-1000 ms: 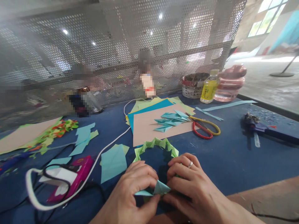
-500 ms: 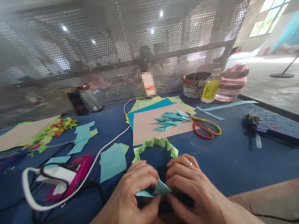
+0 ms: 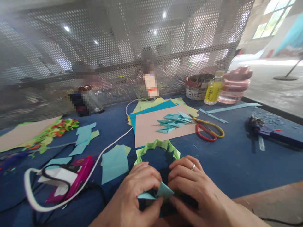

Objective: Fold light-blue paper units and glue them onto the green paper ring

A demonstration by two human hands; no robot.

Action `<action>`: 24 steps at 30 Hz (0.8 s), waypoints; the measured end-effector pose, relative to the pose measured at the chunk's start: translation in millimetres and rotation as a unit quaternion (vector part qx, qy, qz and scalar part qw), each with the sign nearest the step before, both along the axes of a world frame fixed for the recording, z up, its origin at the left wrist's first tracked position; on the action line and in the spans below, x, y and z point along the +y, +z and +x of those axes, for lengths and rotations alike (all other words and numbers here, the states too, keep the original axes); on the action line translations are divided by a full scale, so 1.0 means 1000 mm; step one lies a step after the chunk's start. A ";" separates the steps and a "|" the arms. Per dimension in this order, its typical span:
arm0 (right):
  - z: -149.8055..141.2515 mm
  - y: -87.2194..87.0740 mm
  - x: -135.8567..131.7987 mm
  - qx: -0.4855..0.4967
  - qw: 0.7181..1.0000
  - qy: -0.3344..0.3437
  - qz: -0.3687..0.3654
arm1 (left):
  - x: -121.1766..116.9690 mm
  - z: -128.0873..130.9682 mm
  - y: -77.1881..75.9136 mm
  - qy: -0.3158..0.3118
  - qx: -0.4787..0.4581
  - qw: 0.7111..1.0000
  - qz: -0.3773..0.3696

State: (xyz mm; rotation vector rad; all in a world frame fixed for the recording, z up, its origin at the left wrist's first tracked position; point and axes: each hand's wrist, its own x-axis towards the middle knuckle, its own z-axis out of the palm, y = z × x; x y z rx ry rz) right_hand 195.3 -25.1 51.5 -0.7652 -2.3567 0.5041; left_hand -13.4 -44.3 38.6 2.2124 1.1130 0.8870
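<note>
Head view: the left hand (image 3: 139,184) is closed, pinching a blue folded piece (image 3: 165,190) between thumb and fingers at the near side of the green paper ring (image 3: 155,144). The right hand (image 3: 193,186) is part-curled beside the piece's tip; whether it grips the ring cannot be told. The ring lies on the desk (image 3: 236,164), its near portion hidden by both hands. Step in hand, as judged: joining piece to ring. The next move calls for steady support and careful alignment of folds before pressure.
</note>
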 end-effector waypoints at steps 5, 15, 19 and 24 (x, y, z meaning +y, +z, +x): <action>0.009 -0.003 0.000 -0.016 0.999 -0.032 0.032 | -0.003 -0.006 0.005 0.018 0.011 0.999 -0.044; 0.025 -0.010 0.009 -0.108 0.985 -0.064 0.121 | -0.019 -0.028 0.013 0.135 0.099 0.986 0.024; 0.028 -0.004 0.013 -0.127 0.984 -0.037 0.119 | -0.025 -0.037 0.012 0.155 0.114 0.979 0.060; 0.030 0.006 0.021 -0.180 0.980 0.008 0.079 | -0.023 -0.038 0.006 0.148 0.091 0.984 0.034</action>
